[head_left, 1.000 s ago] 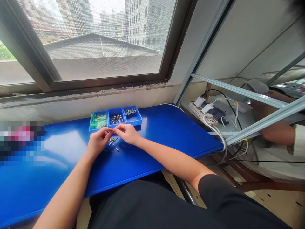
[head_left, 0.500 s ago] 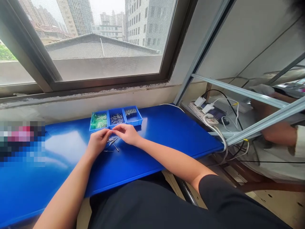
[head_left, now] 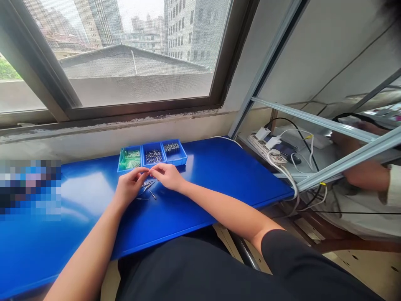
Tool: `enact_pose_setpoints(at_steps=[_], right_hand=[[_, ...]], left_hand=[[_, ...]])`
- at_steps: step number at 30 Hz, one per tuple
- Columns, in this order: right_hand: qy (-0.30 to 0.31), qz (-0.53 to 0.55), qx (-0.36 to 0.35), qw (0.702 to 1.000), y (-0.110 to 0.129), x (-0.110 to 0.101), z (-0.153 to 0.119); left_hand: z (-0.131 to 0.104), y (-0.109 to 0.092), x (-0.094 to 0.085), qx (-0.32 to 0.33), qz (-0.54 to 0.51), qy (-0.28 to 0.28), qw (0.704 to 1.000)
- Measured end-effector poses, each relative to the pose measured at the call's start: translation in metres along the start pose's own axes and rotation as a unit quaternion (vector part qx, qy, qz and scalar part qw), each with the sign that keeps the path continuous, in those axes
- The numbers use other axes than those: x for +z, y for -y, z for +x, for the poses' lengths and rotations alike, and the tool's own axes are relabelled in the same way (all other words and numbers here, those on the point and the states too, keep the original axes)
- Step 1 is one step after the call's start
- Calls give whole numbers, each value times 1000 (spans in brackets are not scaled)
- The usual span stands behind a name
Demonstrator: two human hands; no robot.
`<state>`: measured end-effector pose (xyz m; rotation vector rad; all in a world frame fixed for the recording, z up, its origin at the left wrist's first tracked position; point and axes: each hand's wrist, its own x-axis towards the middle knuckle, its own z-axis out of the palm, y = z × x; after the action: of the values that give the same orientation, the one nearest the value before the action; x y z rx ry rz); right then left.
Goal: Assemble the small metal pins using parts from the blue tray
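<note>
My left hand [head_left: 130, 183] and my right hand [head_left: 166, 175] meet fingertip to fingertip just in front of the blue divided bin [head_left: 176, 161]. Both are closed in a pinch; whatever sits between the fingers is too small or hidden to name. Below them several thin metal rods, like pen parts [head_left: 152, 195], lie loose on the blue table [head_left: 194, 200], partly covered by my left hand. In the bin, the left compartment holds clear-green slim pieces [head_left: 132, 158], the middle one dark metal pointed pieces [head_left: 153, 156], and the right one small metal cylinders [head_left: 171, 147] standing in rows.
A window [head_left: 140, 54] and its sill run behind the table. On the right stands a metal frame [head_left: 313, 119], with a power strip [head_left: 266, 146], chargers and white cables [head_left: 286, 173] behind it. Another person's arm [head_left: 360, 167] shows at the far right. A pixelated patch covers the left edge.
My fingertips have shifted very slightly, still pinched together at the same spot. At the far right the other person's arm has moved. The bin and the loose rods stay put.
</note>
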<state>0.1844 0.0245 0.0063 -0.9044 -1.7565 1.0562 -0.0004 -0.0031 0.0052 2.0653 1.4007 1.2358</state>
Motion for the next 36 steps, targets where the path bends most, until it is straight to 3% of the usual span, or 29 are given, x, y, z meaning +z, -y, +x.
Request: enact_pose_setpoints(at_steps=[36], right_hand=[[-19,-30,-54,998,-1,2,-1]], left_hand=[[3,1,-4,16,53,26,998]])
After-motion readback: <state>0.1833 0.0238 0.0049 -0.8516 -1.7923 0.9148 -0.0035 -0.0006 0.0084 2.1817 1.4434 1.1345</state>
